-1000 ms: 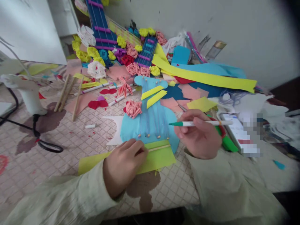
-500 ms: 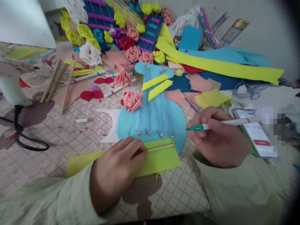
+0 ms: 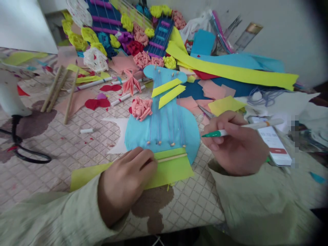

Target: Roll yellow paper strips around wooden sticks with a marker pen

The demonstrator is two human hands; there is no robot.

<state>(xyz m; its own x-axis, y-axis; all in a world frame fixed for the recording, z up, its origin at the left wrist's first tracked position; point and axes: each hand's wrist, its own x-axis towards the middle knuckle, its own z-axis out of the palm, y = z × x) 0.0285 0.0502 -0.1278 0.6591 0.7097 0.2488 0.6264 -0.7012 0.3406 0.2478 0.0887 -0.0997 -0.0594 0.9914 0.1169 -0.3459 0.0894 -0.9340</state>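
Now the right hand (image 3: 237,147) carries the green-tipped marker (image 3: 256,125) just outside the edge of the light-blue guitar cutout (image 3: 189,126); one second ago its nib showed across the right part of the cutout's body. Thumb and fingers pinch the barrel, nib to the left, and nothing visible suggests that it is touching paper, so the marker is probably being held ready rather than drawing. By contrast, the left hand (image 3: 128,174) has kept its place on the yellow-green crepe paper (image 3: 169,174), which overlaps the lower edge of the cutout. Its fingers are bent and close together at the thin wooden stick (image 3: 172,158) lying along the paper; whether they pinch the stick or merely press it down cannot be told, since its left end is hidden. That steadiness matters more than the marker's shift, as it seems to hold stick and paper lined up with each other. Higher up, the pink paper rose (image 3: 141,108) sits at the body's upper left and two yellow strips (image 3: 166,87) slant across the neck, both as they were beforehand.
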